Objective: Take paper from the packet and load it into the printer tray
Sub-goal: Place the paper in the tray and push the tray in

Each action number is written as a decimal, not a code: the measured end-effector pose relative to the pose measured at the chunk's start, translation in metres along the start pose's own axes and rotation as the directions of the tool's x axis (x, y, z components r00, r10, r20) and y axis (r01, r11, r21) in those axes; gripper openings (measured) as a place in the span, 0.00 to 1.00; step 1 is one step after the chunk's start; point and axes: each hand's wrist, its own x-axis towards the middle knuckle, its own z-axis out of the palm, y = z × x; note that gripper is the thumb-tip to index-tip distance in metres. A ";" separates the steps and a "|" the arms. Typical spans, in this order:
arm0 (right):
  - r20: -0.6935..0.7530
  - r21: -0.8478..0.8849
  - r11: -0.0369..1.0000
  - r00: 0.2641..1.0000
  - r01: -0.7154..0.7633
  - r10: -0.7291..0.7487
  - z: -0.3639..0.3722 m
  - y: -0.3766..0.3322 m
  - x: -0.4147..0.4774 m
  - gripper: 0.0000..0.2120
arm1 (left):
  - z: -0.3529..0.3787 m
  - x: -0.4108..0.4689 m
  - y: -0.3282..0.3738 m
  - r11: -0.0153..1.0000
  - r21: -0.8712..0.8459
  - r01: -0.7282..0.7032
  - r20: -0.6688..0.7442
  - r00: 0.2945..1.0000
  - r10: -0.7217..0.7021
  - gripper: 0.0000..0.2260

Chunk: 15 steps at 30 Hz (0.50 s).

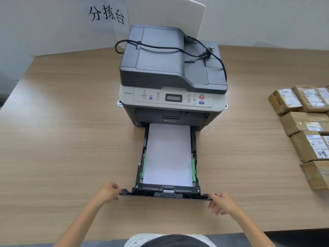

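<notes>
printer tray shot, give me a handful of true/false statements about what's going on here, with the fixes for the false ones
1. The printer tray is pulled out toward the person. True.
2. The tray is empty. False: white paper lies flat in it, between the green guides.
3. The left hand and the right hand each grip an end of the tray's front panel. True.
4. The power cord is plugged into a wall socket. False: it lies loose on top of the printer, its plug resting there.
5. Cardboard parcels sit on the table's left side. False: they are at the right edge.
</notes>
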 end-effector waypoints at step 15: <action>-0.015 0.129 0.989 0.997 -0.079 0.082 -0.005 -0.019 0.021 0.18 | -0.009 0.019 -0.007 0.812 -0.568 0.137 0.204 0.979 -0.023 0.10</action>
